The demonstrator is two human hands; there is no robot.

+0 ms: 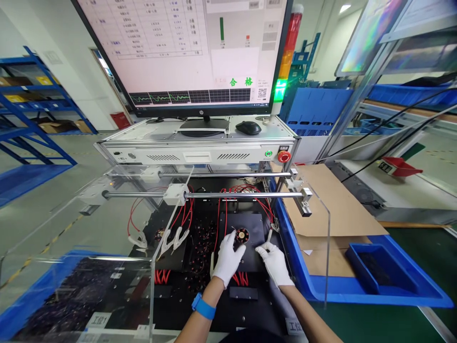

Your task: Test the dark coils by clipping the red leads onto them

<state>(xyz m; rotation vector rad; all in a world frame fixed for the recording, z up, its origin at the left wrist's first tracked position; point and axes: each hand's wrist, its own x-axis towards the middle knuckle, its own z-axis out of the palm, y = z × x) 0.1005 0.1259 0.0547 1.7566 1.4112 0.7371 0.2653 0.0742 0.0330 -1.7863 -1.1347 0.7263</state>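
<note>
Hands in white fabric gloves work over a black square fixture plate (250,238) at the middle of a test bench. The left hand (228,257), with a blue band (204,307) on its wrist, reaches forward and up so that its fingertips touch the near left edge of a small round copper-and-black wound part (242,235), which sits flat near the centre of the plate. The fingers curl lightly around that edge; whether they actually pinch the part cannot be told. The right hand (275,262) rests on the right side of the same plate, palm down, fingers loosely together with the index finger stretched toward a small metal clip (269,235) on a red wire; it holds nothing that can be made out.

Red wires (246,195) run from the plate up toward two horizontal steel rods (235,194) crossing the bench. To the left, more white clips (174,238) hang on red leads behind a clear acrylic guard (117,228). A grey metal instrument case (200,147) with a red emergency button (284,156) stands behind, carrying a black computer mouse (248,127) and a large monitor (185,52) showing a table and green characters. A stack light (285,66) glows green beside it. A blue plastic tray (385,271) lies to the right, next to brown cardboard sheets (332,205).
</note>
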